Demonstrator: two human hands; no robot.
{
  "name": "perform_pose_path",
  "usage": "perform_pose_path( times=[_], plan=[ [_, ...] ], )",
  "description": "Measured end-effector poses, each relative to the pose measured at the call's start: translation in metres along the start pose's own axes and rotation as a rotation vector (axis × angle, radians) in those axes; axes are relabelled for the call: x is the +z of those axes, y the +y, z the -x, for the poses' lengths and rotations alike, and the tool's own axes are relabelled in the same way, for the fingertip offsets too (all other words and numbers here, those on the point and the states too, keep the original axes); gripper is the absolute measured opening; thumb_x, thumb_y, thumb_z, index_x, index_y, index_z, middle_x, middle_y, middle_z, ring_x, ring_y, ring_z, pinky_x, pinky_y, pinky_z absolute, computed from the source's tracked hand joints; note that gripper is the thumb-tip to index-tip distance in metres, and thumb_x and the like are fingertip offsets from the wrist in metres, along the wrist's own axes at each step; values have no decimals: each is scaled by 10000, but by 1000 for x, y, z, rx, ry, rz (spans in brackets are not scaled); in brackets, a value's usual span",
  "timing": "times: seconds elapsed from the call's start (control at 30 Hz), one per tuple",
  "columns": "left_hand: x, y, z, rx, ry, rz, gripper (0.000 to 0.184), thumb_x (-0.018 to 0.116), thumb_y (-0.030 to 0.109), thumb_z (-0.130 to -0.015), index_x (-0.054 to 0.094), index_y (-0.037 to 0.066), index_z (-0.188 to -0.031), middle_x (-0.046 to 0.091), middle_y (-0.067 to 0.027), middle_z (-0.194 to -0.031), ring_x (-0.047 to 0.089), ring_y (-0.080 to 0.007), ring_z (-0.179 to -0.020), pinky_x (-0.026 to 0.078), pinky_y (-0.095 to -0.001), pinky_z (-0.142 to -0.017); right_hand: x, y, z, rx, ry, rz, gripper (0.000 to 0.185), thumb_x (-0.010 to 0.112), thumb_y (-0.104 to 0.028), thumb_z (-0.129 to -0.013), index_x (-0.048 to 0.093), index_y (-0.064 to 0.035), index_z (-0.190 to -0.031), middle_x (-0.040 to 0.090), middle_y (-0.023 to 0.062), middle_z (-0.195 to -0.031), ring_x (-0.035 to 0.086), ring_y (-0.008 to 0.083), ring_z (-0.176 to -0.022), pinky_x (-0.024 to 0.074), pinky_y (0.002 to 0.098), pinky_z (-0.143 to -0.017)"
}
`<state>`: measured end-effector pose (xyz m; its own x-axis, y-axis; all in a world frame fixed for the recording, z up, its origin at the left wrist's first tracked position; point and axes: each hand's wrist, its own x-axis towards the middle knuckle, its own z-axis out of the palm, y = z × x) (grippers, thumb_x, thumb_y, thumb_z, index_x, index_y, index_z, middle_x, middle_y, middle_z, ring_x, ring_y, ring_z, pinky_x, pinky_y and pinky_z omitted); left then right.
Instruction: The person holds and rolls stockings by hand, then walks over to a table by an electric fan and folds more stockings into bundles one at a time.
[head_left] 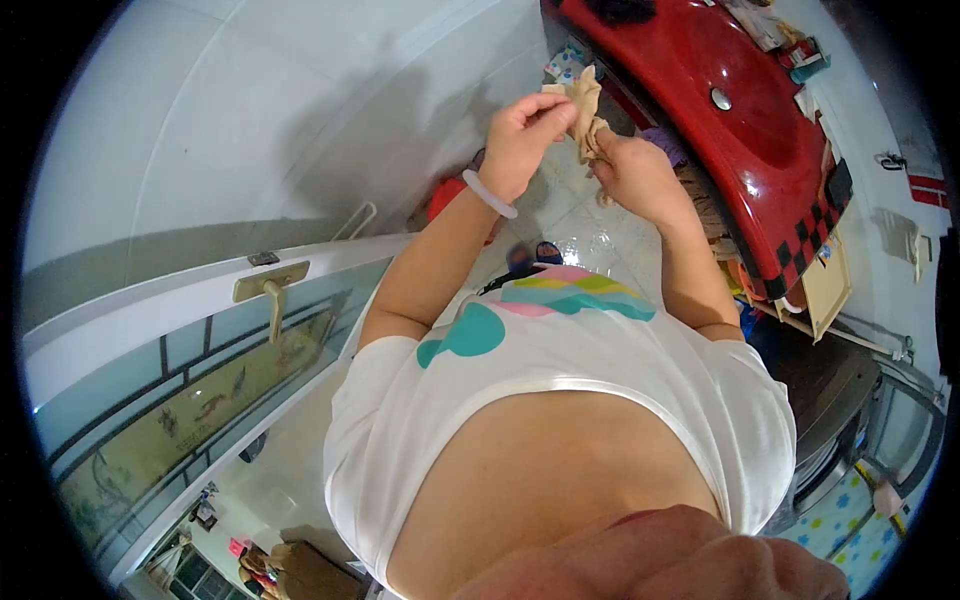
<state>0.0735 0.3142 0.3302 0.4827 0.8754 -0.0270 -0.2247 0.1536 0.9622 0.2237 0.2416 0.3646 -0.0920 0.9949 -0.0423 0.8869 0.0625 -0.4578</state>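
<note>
A crumpled beige cloth is held up between my two hands, near the front edge of a red sink. My left hand, with a pale bracelet at its wrist, pinches the cloth's left side between thumb and fingers. Lower on the right, my right hand grips the cloth's bottom part, its fingertips partly hidden by the folds. The cloth hangs in the air above the tiled floor.
The red sink with a round drain curves along the right. A door with a metal handle stands at the left. A red object lies behind my left forearm. The floor looks wet.
</note>
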Motion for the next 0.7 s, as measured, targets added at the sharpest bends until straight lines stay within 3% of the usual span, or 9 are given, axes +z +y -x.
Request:
perform_pose_path(
  times=[0.13,0.2,0.33,0.43,0.53,0.63,0.7],
  plan=[
    [-11,7,-4,-72,81,336,227,562,194,-830,580,0,-948,590,-40,-896,538,-90,-774,437,-229,-669,-5,2,4,71,-39,-509,201,579,-163,-713,506,-30,-845,564,205,-693,574,349,-708,456,414,-602],
    [-11,19,-6,-108,51,404,232,566,200,-830,575,-3,-941,589,-42,-898,543,-93,-777,440,-228,-665,1,2,4,30,116,-309,196,584,-155,-721,504,-36,-855,570,194,-695,570,351,-698,454,412,-596],
    [-2,17,-9,-230,20,156,220,583,157,-816,543,7,-971,580,-60,-903,556,-142,-824,460,-274,-700,5,-6,6,-149,318,-74,159,568,-122,-742,495,-48,-861,586,181,-749,564,359,-708,455,406,-589],
    [-3,3,-15,-211,54,293,231,586,116,-805,516,9,-997,563,-73,-931,556,-178,-858,467,-310,-731,5,0,8,-177,157,20,212,562,-117,-768,521,-83,-973,586,168,-786,586,316,-677,470,376,-593],
    [-7,-4,-19,-128,87,476,235,577,74,-801,500,11,-1014,550,-87,-955,548,-198,-883,460,-337,-776,4,1,10,168,-18,-664,352,598,-115,-772,511,-102,-1113,600,87,-802,591,186,-704,469,307,-655],
    [-17,4,-19,-132,44,529,215,566,51,-806,495,23,-1007,547,-89,-942,534,-199,-910,445,-344,-816,13,21,9,-2,94,-961,472,636,-120,-766,461,-70,-1201,589,-1,-830,529,86,-761,432,250,-716],
    [-24,17,-20,-157,-14,552,182,567,49,-805,497,27,-972,549,-83,-919,533,-192,-900,445,-338,-805,13,31,14,106,-47,-1080,362,652,-116,-757,537,-16,-1085,575,-28,-861,501,65,-807,408,218,-734]
  ],
)
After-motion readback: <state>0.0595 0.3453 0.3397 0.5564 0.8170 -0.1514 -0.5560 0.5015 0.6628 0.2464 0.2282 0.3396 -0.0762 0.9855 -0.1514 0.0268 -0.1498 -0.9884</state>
